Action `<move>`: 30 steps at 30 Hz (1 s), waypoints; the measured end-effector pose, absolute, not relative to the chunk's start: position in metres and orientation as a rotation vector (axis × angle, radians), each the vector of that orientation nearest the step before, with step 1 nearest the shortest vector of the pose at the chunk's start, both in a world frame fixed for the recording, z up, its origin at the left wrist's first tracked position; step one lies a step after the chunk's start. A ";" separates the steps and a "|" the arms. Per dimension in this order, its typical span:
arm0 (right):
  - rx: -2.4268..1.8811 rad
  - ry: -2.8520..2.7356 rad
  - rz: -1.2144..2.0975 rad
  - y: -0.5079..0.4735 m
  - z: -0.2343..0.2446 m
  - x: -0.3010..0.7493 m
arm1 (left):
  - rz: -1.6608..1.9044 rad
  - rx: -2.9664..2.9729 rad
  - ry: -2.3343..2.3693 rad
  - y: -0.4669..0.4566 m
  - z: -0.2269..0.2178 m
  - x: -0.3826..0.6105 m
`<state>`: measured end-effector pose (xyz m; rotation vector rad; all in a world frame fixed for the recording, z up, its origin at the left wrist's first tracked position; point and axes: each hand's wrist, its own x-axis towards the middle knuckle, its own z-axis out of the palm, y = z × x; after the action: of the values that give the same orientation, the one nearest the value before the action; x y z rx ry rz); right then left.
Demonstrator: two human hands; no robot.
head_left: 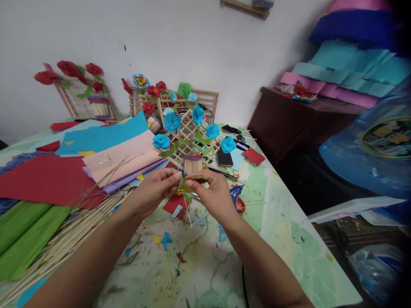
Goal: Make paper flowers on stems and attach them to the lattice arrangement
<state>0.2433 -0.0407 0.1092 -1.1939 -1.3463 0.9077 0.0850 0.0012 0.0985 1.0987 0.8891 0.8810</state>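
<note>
My left hand (162, 185) and my right hand (212, 188) meet above the table, both closed with thumb and fingertips pinched. A thin pale strand (186, 206) hangs down from the fingertips of my left hand. Along the forefinger of my right hand runs a thin green stem (205, 176), its end hidden in the pinch. Just behind the hands stands a lattice (186, 128) of light sticks, with blue paper flowers (172, 122) and green paper leaves (203, 137). At its foot is a small stick basket (193, 164) with a red and purple rim.
To the left lie coloured sheets (48, 179), green paper (32, 231) and many thin sticks (86, 226). At right are a blue glue gun (236, 191), scissors (240, 205) and a phone (224, 158). Finished-looking flower frames (93, 98) lean on the wall. A dark cabinet (298, 113) stands beyond the table's right edge.
</note>
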 end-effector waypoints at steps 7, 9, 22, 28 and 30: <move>-1.278 -1.349 0.916 -0.040 0.107 0.245 | 0.917 1.149 0.889 0.002 0.099 0.084; -1.296 -1.363 0.928 -0.040 0.106 0.246 | 0.921 1.150 0.894 0.001 0.099 0.084; -1.269 -1.377 1.068 -0.040 0.108 0.249 | 0.940 1.141 0.907 0.001 0.104 0.083; -1.255 -1.382 1.053 -0.040 0.107 0.248 | 0.946 1.131 0.893 0.001 0.104 0.084; -1.256 -1.379 1.048 -0.040 0.107 0.248 | 0.947 1.126 0.899 0.001 0.104 0.083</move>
<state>0.2484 -0.0403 0.1075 -1.2555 -1.3786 1.0479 0.0832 0.0012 0.1043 1.1258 0.8994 0.9465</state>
